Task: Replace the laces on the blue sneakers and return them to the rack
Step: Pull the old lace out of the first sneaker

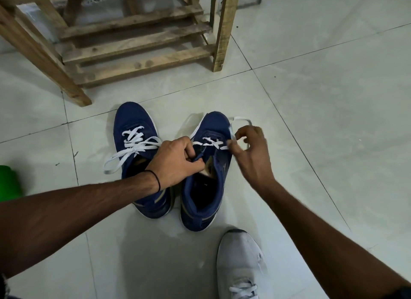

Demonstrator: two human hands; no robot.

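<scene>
Nearest, a white shoe point(240, 254) stands on the tiled floor point(311, 98). Just beyond it, the left hand point(175, 163) grips the tongue edge of the half-laced sneaker point(216, 121), probably to steady it. The right hand point(251, 151) pinches the white lace point(241, 119) beside the eyelets, apparently to thread it. The laced sneaker point(133, 116) lies alongside. The wooden rack point(142, 51) stands farther back.
</scene>
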